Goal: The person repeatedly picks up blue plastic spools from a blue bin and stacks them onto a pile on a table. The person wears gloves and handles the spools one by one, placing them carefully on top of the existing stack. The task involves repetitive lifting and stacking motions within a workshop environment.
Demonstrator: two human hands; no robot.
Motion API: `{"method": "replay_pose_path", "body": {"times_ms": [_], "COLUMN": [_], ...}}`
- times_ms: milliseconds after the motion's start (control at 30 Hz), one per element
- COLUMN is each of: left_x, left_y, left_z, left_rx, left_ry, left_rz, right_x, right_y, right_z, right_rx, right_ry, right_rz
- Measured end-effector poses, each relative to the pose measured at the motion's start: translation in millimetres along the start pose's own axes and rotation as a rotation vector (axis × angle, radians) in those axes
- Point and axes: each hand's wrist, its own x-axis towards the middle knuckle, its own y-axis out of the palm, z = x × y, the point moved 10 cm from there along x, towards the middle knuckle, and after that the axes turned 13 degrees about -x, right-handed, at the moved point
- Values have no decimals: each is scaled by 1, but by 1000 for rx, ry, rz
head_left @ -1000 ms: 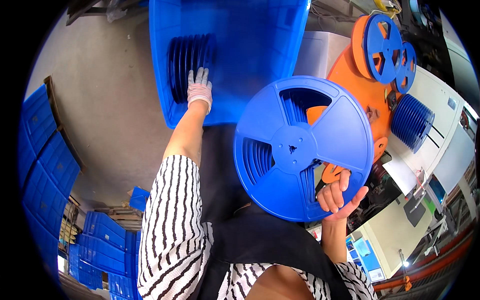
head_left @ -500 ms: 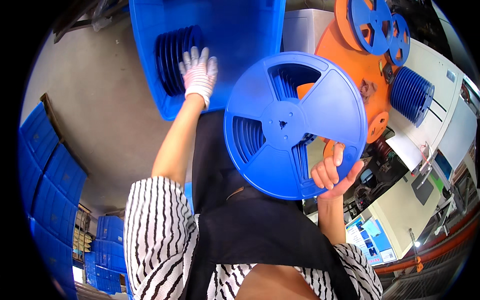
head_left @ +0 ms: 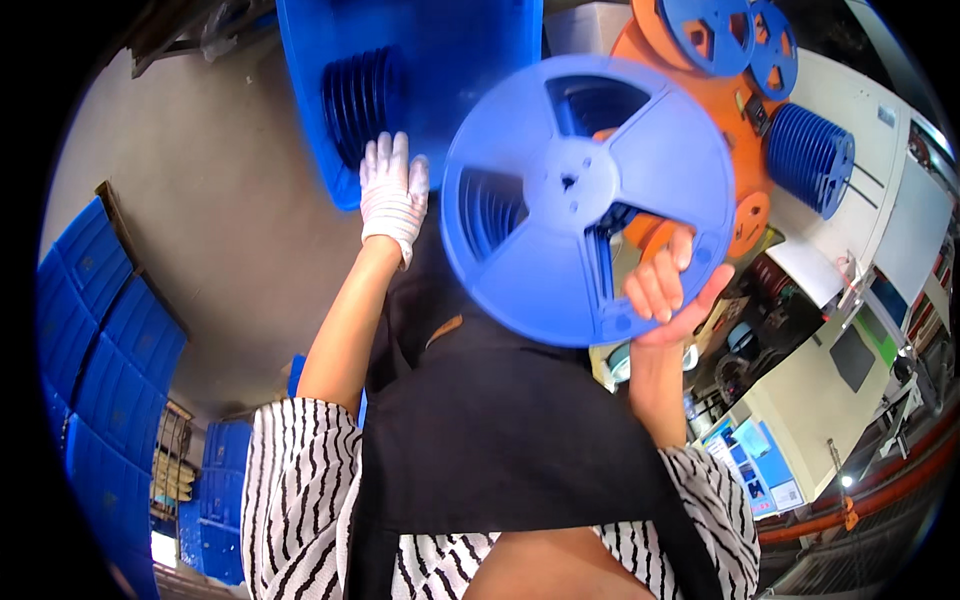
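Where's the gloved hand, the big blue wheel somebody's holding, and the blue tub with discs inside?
Gloved left hand (head_left: 393,200): head view, back of the hand.
Big blue wheel (head_left: 592,188): head view, its round middle.
Blue tub (head_left: 455,75): head view, bare part of its inside.

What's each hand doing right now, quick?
Left hand: open, gloved, holding nothing; fingers spread near the blue bin.
Right hand: closed at the rim, holding the blue reel stack.
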Motion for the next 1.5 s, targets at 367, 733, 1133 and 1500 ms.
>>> {"method": "replay_pose_path", "body": {"times_ms": [367,733,1133,1500], "left_x": [-45,-46,-47,-19], "left_y": [14,-39,-68,-131], "left_z": [-147,-114,-54,-50], "left_rx": [-1669,-2709,-2486,-2456], "left_ry": [-732,-547,-641,-186], "left_rz": [566,688,451,652], "right_x": [-3,-41,-61,-64], "right_y": [38,-41,-45,-30], "right_z": [-35,13,48,57], "right_rx": [-551,-522,-265,211], "right_ry": [83,-11,-269,-365], "right_rz": [-205,-428,-293,102]}}
